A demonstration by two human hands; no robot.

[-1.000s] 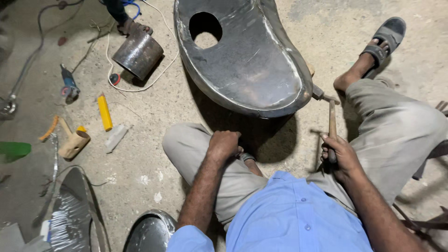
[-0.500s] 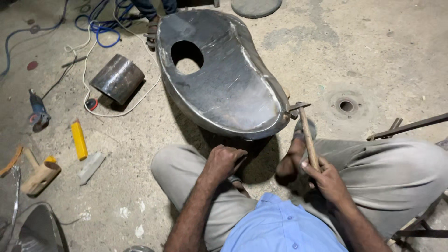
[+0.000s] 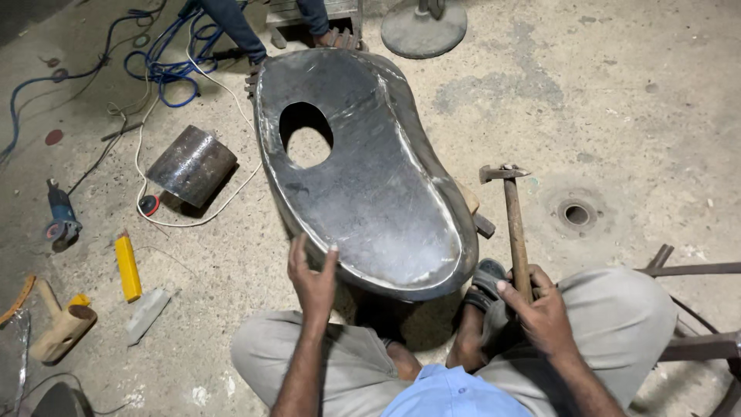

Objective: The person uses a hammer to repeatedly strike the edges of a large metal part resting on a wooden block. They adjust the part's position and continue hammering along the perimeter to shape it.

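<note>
Both our hands are busy at the near end of a large curved sheet-metal shell [image 3: 370, 185] that lies on the concrete floor [image 3: 617, 100] in front of our crossed legs. Our left hand [image 3: 312, 274] is open, with the fingers spread against the shell's lower left rim and the thumb raised beside it. Our right hand [image 3: 540, 309] is closed around the wooden handle of a hammer [image 3: 513, 224], which stands nearly upright just to the right of the shell, its metal head apart from the rim. An oval hole is cut in the shell's far half. To the left lie a short metal cylinder [image 3: 191, 164], a yellow-handled scraper [image 3: 131, 278], and what looks like an angle grinder [image 3: 60, 220], though it is small here. Blue cable [image 3: 166, 66] coils near another person's legs [image 3: 231, 27] beyond the shell.
</note>
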